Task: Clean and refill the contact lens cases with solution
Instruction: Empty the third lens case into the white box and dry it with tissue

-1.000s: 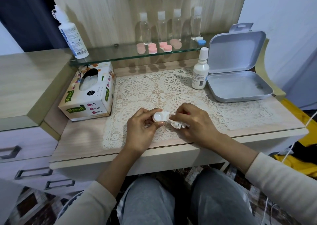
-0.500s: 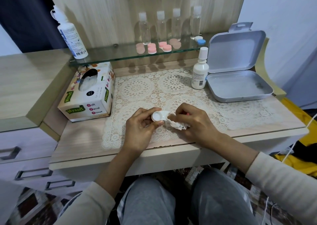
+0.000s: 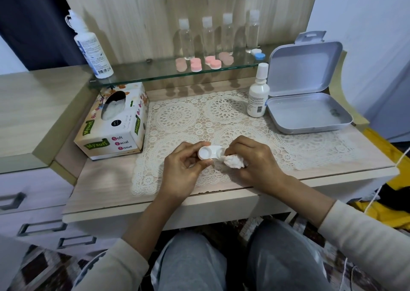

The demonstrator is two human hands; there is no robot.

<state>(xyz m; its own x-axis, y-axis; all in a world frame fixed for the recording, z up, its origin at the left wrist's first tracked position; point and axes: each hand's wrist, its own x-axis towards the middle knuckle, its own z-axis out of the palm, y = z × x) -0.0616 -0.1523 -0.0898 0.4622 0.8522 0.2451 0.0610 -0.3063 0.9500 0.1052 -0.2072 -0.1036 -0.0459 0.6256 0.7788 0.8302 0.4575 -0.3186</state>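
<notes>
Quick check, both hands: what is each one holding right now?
Left hand: closed, pinching the open white plastic contact lens case.
Right hand: closed, gripping a crumpled white tissue wad against the case.

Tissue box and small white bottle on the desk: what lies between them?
In the head view, only bare lace mat lies between tissue box and small white bottle.

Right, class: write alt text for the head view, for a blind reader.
The left hand holds an open white lens case while the right hand presses a crumpled tissue against it, over a lace mat beside a tissue box.
</notes>
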